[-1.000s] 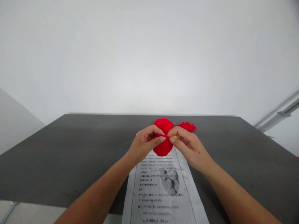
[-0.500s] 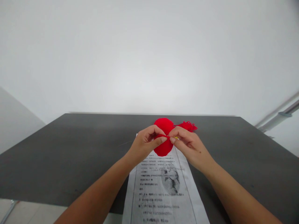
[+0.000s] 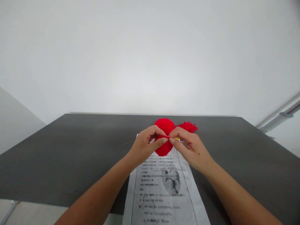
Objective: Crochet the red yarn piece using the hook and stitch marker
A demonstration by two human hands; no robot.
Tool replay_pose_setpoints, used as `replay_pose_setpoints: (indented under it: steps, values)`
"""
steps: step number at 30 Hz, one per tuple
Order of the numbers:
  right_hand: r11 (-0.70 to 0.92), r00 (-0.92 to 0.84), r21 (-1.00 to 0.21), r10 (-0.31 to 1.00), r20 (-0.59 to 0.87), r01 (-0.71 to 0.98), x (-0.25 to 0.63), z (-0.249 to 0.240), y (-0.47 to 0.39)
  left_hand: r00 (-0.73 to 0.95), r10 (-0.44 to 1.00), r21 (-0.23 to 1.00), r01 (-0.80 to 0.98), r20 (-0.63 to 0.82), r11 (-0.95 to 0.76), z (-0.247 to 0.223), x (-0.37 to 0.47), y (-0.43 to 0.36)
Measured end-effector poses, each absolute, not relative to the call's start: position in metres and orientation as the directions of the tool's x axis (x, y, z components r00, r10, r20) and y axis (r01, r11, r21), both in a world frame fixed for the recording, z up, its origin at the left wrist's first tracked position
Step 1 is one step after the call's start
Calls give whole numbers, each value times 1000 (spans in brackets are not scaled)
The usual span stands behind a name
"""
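Note:
A round red piece [image 3: 164, 149], which looks like knitted or crocheted fabric, is held up over the top of a printed sheet. My left hand [image 3: 150, 140] pinches its folded edge from the left. Close beside it, my right hand [image 3: 186, 143] pinches the same edge, fingertips nearly touching the left ones. A thin metallic tool [image 3: 182, 142] pokes out behind my right fingers, near a small yellow spot [image 3: 177, 138]. Red yarn [image 3: 188, 126] lies in a loopy bundle behind my right hand. Another rounded red part [image 3: 164, 125] shows behind my fingertips.
The printed sheet [image 3: 161, 200], with text and a dark picture, lies below my hands on the dark grey table [image 3: 70, 156]. A white wall [image 3: 140, 56] stands behind the table. A metal pipe [image 3: 278, 120] runs along the right side.
The thin metallic tool now shows beyond my right fingers, where it was hidden before. My right hand has shifted very slightly left; the red piece is almost unmoved.

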State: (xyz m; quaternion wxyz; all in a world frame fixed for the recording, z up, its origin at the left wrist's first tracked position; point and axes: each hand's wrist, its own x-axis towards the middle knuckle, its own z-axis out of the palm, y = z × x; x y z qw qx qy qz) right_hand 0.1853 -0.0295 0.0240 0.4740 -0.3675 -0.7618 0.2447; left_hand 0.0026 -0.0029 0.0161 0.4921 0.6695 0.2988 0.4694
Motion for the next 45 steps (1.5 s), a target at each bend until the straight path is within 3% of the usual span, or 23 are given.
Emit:
replay_pose_setpoints:
  steps: [6, 14, 31, 45]
  values:
    - [635, -268, -665, 771, 578, 393, 185, 23, -29, 380, 867, 940, -22, 323, -340, 14, 5, -4]
    - [648, -197, -607, 741, 642, 459, 185, 22, -30, 393, 898, 976, -161, 198, -145, 10, 9, -3]
    - [603, -249, -697, 797, 551, 388, 186, 20, -29, 328, 899, 956, -61, 290, -286, 9, 5, -3]
    - [639, -258, -693, 769, 585, 333, 187, 19, -27, 332, 876, 926, 23, 349, -378, 8, 5, -3]
